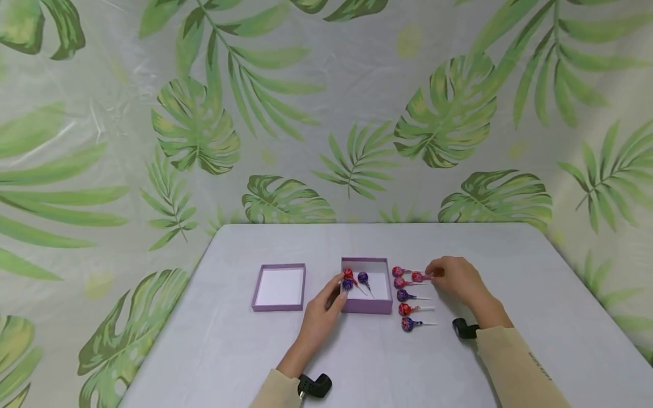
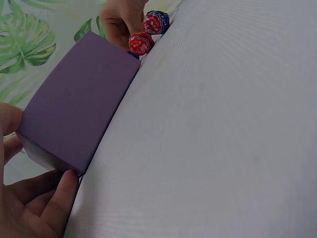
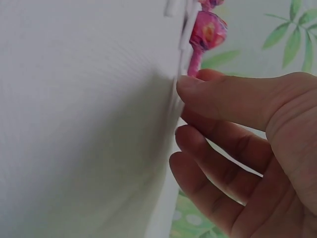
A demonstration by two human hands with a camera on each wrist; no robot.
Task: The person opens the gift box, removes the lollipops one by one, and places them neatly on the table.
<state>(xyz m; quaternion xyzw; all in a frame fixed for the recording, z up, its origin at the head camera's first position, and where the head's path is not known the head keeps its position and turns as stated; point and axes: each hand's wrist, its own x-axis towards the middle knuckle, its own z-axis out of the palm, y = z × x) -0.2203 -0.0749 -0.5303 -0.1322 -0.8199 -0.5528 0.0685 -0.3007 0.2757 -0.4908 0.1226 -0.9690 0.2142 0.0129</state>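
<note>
Right hand (image 1: 456, 279) pinches a pink lollipop (image 1: 418, 276), right of the purple box (image 1: 366, 306) — left hand (image 1: 320, 310) grips its left side, three lollipops (image 1: 363, 277) inside — shallow lid (image 1: 278, 307) flat on desk (image 1: 204, 345)

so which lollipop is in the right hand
The pink lollipop right of the column of five, pinched by the right hand; the rest lie in that column or the box.

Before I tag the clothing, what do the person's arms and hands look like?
The left sleeve and right sleeve are beige; dark lettering marks the right one. A black device sits at each wrist; the left hand and right hand are bare.
</note>
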